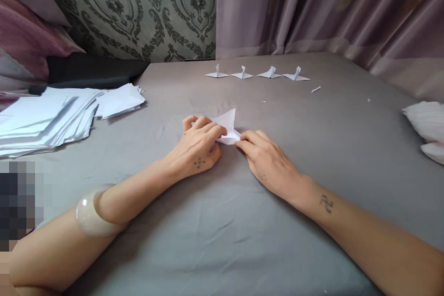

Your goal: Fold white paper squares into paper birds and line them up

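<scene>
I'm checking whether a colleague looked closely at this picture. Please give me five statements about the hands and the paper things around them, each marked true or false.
1. The left hand and the right hand both touch the same folded paper. True.
2. The small paper figures in the far row number six. False: there are four paper figures.
3. The pale bangle is on the right arm. False: the bangle is on the left arm.
4. A stack of white sheets lies to the left of both hands. True.
5. The cloth under the hands is bright red. False: the cloth is grey.
</scene>
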Tool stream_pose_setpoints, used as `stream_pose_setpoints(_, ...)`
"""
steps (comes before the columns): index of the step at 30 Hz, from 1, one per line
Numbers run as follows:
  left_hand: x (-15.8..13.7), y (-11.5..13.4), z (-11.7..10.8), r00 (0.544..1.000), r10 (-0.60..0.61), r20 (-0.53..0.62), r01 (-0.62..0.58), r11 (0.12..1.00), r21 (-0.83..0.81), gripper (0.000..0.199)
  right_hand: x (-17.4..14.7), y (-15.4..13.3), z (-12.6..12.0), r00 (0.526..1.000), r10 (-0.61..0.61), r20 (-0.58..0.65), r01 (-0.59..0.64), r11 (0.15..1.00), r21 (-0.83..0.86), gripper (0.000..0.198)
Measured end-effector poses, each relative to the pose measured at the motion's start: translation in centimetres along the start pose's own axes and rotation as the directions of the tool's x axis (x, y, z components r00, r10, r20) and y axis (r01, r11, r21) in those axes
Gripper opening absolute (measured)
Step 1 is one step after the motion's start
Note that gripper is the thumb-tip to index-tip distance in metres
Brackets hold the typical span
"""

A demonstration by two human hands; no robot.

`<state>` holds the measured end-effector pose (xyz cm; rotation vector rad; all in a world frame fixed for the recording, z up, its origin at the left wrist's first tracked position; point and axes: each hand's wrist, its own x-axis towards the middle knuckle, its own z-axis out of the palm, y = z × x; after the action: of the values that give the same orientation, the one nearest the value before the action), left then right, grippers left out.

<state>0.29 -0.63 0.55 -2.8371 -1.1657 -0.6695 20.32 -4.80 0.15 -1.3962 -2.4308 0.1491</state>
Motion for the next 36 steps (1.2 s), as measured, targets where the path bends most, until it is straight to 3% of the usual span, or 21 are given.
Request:
stream_pose_setpoints(6, 0.0, -0.3, 0.1, 0.990, 0.130, -0.052, -0.127, 0.990, 0.056, 0.038, 0.0, 0.0, 0.0, 1.000, 0.007, 0.002, -0.007, 1.000, 0.014, 0.038)
stream_pose_setpoints(8, 0.0, -0.1, 0.1, 0.984, 0.096, -0.152, -0.082, 0.992, 0.092, 0.033, 0.0, -0.1, -0.1, 1.000, 0.011, 0.018, -0.012, 1.000, 0.016, 0.039)
stream_pose_setpoints(11, -0.2, -0.2, 0.0, 0.957, -0.059, -0.285, 0.093, 0.990, 0.109, 0.032, 0.0, -0.2, -0.4, 0.999, 0.009, 0.049, -0.010, 1.000, 0.019, 0.040)
stream_pose_setpoints(13, -0.5, -0.2, 0.1, 0.957, -0.149, -0.249, 0.175, 0.981, 0.088, 0.033, -0.1, -0.2, -0.6, 0.998, 0.008, 0.064, -0.009, 1.000, 0.016, 0.041)
stream_pose_setpoints(16, -0.7, -0.1, 0.1, 0.977, -0.177, -0.122, 0.181, 0.983, 0.019, 0.032, -0.2, -0.1, -0.7, 0.997, 0.003, 0.078, -0.004, 1.000, 0.016, 0.041)
stream_pose_setpoints(25, -0.9, 0.4, 0.5, 0.997, -0.019, -0.070, 0.017, 1.000, -0.023, 0.020, -0.1, 0.0, -0.6, 0.994, -0.009, 0.108, 0.014, 0.999, -0.039, 0.041)
stream_pose_setpoints(29, -0.9, 0.3, 0.6, 0.994, 0.107, -0.007, -0.107, 0.994, -0.036, 0.024, -0.1, 0.0, -0.8, 0.991, -0.027, 0.130, 0.035, 0.997, -0.064, 0.041)
stream_pose_setpoints(36, -0.6, 0.3, 0.3, 0.983, 0.160, 0.091, -0.162, 0.987, 0.019, 0.031, -0.5, 0.1, -2.3, 0.978, 0.013, 0.208, -0.007, 0.999, -0.031, 0.034)
